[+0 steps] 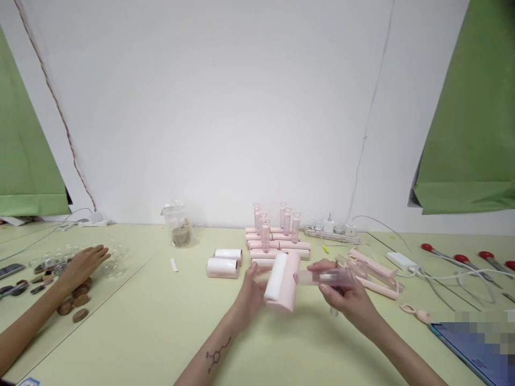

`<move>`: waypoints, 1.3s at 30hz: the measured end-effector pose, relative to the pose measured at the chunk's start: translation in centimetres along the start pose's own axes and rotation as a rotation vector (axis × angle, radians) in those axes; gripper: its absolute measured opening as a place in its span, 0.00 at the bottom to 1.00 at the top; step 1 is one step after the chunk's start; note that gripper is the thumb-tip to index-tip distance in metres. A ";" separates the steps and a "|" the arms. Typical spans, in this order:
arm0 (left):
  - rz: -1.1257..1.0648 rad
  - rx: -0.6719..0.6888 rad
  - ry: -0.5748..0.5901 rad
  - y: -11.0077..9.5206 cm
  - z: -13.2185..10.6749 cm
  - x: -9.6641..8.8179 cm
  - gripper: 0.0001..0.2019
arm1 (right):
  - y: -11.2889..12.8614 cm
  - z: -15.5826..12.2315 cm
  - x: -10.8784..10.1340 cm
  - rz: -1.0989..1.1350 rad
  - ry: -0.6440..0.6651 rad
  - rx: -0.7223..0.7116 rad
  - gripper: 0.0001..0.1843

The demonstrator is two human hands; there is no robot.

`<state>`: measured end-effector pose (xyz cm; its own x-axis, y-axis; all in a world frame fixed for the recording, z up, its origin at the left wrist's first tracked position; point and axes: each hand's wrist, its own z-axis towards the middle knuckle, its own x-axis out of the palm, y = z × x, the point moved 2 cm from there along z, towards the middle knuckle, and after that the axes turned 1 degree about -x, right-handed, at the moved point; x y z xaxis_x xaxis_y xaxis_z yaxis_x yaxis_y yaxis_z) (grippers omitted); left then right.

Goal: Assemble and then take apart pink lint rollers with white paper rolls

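Lint roller (pixel 286 279), pink with a white sheet roll (pixel 277 279) along one side, is in the air before the person, on the near side of the landmark, a rank of pink rollers (pixel 294 246). The left hand (pixel 251 295) is at its white side with the thumb raised; the other fingers are largely hidden behind the roller, so how firmly they close cannot be told. The right hand (pixel 349 295) grips a translucent pink handle (pixel 330 277) between thumb and fingers. The handle's end meets the roller's pink side; blur hides whether they are joined.

Several handles with looped tops stand upright along the rank. Just left of it, two white rolls (pixel 222 268) lie side by side; farther left are a white slip (pixel 174 265) and a clear bag (pixel 181 233) with brownish contents. Well left of the rank, another person's hand (pixel 86 264) reaches over clear rounded pieces and brown discs (pixel 81 315). Behind and right of the rank lies a power strip (pixel 322 234) with plugs. Loose pink parts (pixel 378 287) lie to its right, then a white adapter (pixel 400 261) and red-handled tools (pixel 462 259).
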<state>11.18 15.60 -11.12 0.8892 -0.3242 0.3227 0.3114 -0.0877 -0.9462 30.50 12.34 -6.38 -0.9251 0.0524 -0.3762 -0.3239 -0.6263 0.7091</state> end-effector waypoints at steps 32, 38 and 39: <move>0.064 -0.462 0.444 0.0 -2.6 0.1 0.16 | -1.5 -1.2 1.9 -0.658 0.571 -0.315 0.21; -0.024 -0.309 0.321 -0.1 -2.2 -0.1 0.22 | -6.1 -1.4 -3.5 -0.921 0.294 -0.023 0.08; -0.038 -0.277 0.250 0.1 -2.0 0.0 0.20 | -7.2 -1.6 -4.3 -0.939 0.272 0.000 0.09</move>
<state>10.55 13.67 -11.21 0.7589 -0.5325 0.3750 0.2102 -0.3448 -0.9149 37.14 15.42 -10.81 -0.2132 0.3489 -0.9126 -0.9057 -0.4209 0.0507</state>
